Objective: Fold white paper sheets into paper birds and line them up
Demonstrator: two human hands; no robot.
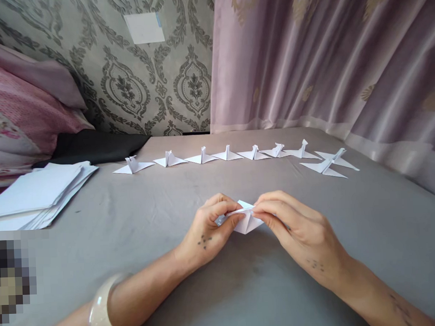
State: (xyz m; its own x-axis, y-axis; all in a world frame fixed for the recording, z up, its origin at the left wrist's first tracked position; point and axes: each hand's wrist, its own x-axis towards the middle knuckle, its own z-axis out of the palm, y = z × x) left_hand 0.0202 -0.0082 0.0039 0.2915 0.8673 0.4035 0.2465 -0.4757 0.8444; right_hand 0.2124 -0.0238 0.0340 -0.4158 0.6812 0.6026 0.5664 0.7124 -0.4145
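Between my two hands is a piece of folded white paper (246, 224), held just above the grey surface. My left hand (214, 222) pinches its left side between thumb and fingers. On the right side, my right hand (294, 222) grips the paper's upper edge with thumb and fingertips pressed together. A pointed flap sticks up at the back of the paper, and a crease runs down its front. Fingers cover both ends of it.
Several folded paper figures (227, 154) stand in a row across the back, with paper planes (324, 166) at the right end. A stack of white paper (36, 188) lies left, beside black cloth (95, 146). A curtain (288, 60) hangs behind the grey surface (133, 208).
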